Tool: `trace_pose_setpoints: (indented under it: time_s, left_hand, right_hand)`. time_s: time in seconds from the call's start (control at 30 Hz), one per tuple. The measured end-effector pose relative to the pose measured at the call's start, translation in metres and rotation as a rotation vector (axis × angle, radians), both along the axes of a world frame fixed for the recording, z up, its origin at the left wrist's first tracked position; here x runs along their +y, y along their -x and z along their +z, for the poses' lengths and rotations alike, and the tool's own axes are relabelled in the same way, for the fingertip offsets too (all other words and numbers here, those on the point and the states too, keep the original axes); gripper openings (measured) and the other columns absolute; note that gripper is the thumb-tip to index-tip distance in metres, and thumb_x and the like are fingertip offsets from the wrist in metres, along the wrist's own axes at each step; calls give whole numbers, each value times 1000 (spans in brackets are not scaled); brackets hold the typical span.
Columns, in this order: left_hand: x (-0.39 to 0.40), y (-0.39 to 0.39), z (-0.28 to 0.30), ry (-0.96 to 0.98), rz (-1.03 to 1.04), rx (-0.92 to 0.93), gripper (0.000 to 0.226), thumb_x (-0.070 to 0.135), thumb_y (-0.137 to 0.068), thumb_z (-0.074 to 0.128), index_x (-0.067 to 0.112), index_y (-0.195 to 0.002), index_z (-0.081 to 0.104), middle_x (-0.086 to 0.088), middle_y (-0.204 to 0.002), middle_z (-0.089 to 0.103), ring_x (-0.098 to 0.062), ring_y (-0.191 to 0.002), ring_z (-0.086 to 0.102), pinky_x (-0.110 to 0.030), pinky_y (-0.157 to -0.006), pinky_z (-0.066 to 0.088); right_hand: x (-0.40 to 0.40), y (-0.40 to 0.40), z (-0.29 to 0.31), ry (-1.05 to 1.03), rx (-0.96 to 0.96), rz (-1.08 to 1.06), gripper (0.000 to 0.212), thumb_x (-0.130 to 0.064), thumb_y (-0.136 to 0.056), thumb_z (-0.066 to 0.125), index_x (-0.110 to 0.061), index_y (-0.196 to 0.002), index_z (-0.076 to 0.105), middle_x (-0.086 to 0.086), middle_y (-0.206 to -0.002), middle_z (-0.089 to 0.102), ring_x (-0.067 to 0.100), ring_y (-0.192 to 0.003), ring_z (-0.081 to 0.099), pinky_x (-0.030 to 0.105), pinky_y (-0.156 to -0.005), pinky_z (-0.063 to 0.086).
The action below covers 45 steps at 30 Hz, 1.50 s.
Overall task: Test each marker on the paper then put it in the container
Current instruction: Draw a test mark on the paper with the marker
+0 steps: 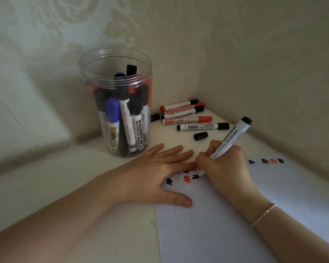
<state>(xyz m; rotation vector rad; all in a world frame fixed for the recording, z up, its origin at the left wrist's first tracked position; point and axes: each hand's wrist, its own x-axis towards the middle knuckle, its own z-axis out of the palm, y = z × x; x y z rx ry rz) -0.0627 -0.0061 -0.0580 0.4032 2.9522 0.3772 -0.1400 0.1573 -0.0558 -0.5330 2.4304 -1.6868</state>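
My right hand point(224, 168) grips a white marker with a black end point(234, 137), its tip touching the white paper point(226, 224) beside black and red hash marks. My left hand point(156, 175) lies flat with straight fingers on the paper's upper left corner. A clear plastic jar point(115, 73) stands at the back left, holding several black, blue and red markers upright. Several capped markers point(186, 118) lie in the far corner, and a loose black cap point(201, 136) sits just in front of them.
Patterned walls close the corner behind and to the right. More blue, black and red hash marks point(266, 161) show on the paper's far right. Another small black cap point(155, 117) lies next to the jar. The white tabletop point(65, 177) extends to the left.
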Motion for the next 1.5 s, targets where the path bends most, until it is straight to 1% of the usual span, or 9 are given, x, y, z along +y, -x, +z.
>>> trace_pose_setpoints:
  time_s: [0.17, 0.47, 0.73, 0.83, 1.0, 1.1, 1.27, 1.4, 1.5]
  left_hand:
    - [0, 1, -1, 9, 8, 4, 83, 78, -77, 41, 49, -147, 7, 22, -157, -4, 6, -140, -17, -35, -117, -11]
    - [-1, 1, -2, 1, 7, 7, 83, 79, -77, 41, 49, -147, 8, 23, -157, -4, 7, -140, -17, -36, -118, -10]
    - [-1, 1, -3, -12, 10, 30, 83, 79, -76, 41, 51, -146, 7, 24, -157, -3, 7, -140, -16, -36, -118, -10]
    - [-2, 0, -5, -7, 15, 58, 80, 78, -77, 41, 49, -146, 13, 25, -156, 0, 8, -140, -14, -33, -117, -9]
    - [1, 7, -7, -278, 112, 147, 51, 63, -89, 35, 41, -132, 51, 25, -145, 38, 11, -136, 22, -29, -117, 15]
    - [16, 17, -4, -554, 354, 283, 23, 31, -94, 55, 27, -113, 66, 15, -114, 60, 9, -106, 53, -15, -94, 42]
    - [41, 47, 7, -319, 500, 387, 33, 34, -91, 60, 25, -122, 54, 12, -118, 49, -4, -95, 56, -28, -81, 49]
    - [52, 78, 9, -190, 551, 306, 41, 40, -91, 58, 20, -126, 54, 4, -120, 50, -16, -100, 54, -32, -78, 46]
    - [53, 89, 6, -306, 532, 282, 22, 34, -90, 61, 23, -108, 66, 6, -109, 56, -13, -94, 55, -27, -75, 43]
  right_hand:
    - [2, 0, 2, 78, -11, 11, 28, 1, -81, 64, -1, -59, 47, 2, -42, 51, 8, -35, 42, 17, -37, 37]
    - [1, 3, 3, 31, -52, 45, 22, -1, -78, 65, 12, -66, 53, 14, -50, 58, 11, -36, 45, 20, -38, 40]
    - [-1, 5, -1, 33, -12, 33, 23, 3, -78, 62, -2, -59, 49, 1, -39, 49, 6, -36, 38, 17, -37, 34]
    - [2, 7, 3, 242, -82, -42, 25, 7, -77, 60, -4, -58, 48, 5, -43, 52, 7, -33, 39, 16, -36, 32]
    - [7, 21, 8, 540, -96, -352, 30, -12, -84, 69, -15, -63, 47, 5, -53, 46, 12, -42, 39, 20, -41, 34]
    - [6, 22, 8, 546, -87, -350, 24, -18, -82, 73, -16, -71, 52, 2, -59, 53, 5, -44, 49, 16, -46, 40]
    - [9, 26, 8, 721, -296, -370, 11, -23, -84, 69, -20, -73, 67, -12, -62, 69, 3, -66, 67, 29, -82, 51]
    - [9, 25, 10, 749, -273, -404, 18, -21, -90, 59, -18, -74, 64, -13, -59, 66, 5, -62, 62, 32, -79, 48]
    - [11, 27, 8, 753, -259, -441, 20, -21, -91, 57, -19, -72, 53, -16, -51, 58, 9, -61, 56, 32, -75, 44]
